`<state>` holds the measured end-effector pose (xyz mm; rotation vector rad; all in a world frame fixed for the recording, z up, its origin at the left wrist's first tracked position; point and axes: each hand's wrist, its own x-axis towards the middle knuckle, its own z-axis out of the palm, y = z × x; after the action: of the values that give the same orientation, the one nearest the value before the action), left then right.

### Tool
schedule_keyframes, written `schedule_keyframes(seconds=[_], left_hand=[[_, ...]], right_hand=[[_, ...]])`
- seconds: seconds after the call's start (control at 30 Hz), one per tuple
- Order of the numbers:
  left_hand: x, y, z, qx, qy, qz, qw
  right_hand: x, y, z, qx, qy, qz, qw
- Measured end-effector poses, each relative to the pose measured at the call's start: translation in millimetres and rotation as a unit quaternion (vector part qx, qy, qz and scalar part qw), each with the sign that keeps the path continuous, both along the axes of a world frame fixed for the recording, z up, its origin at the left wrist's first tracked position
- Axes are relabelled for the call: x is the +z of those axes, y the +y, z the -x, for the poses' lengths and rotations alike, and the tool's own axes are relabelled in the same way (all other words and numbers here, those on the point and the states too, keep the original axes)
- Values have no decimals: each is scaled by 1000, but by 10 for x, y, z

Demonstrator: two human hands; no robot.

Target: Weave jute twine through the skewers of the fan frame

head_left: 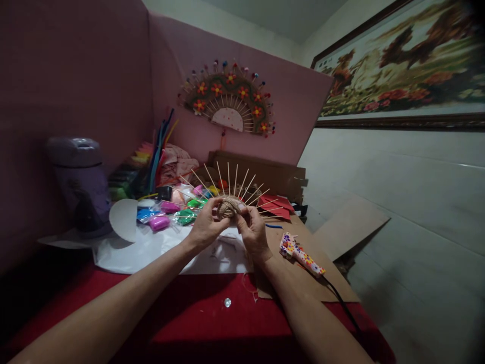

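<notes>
A ball of brown twine point(228, 208) is held up between my two hands over the table. My left hand point(207, 222) has its thumb and fingers closed on the ball's left side. On the right side of it, my right hand point(253, 230) is closed with fingers bent against the twine. Thin wooden sticks point(228, 178) fan out behind the ball in a half circle; their inner ends are hidden by the twine and my fingers.
Bagged coloured clay point(159, 222) and a white half disc point(124, 220) lie left. A purple bottle point(81, 187) stands farther left. A flowered glue gun point(301, 254) rests on cardboard point(333, 288) at right. A decorated fan point(227, 101) hangs on the pink board behind.
</notes>
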<state>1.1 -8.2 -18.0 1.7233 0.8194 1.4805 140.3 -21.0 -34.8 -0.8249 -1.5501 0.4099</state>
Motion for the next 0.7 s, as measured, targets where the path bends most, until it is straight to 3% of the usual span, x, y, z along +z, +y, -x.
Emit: schedule_keyframes(seconds=[0.13,0.37,0.57,0.7], left_hand=[[-8,30,20,78,31,-4,996],[78,-78,19,141,114,-14,983],[56,-99,25,177,184,-155,954],[49,-97,29,172,218,-201,939]], right_hand=[[7,-22,21,-1,-14,-14,1000],[22,-71,23,-50,-23,-19,998],[86,-93,-5,-53,-14,-4,998],[100,-81,-17,-96,-96,-41,990]])
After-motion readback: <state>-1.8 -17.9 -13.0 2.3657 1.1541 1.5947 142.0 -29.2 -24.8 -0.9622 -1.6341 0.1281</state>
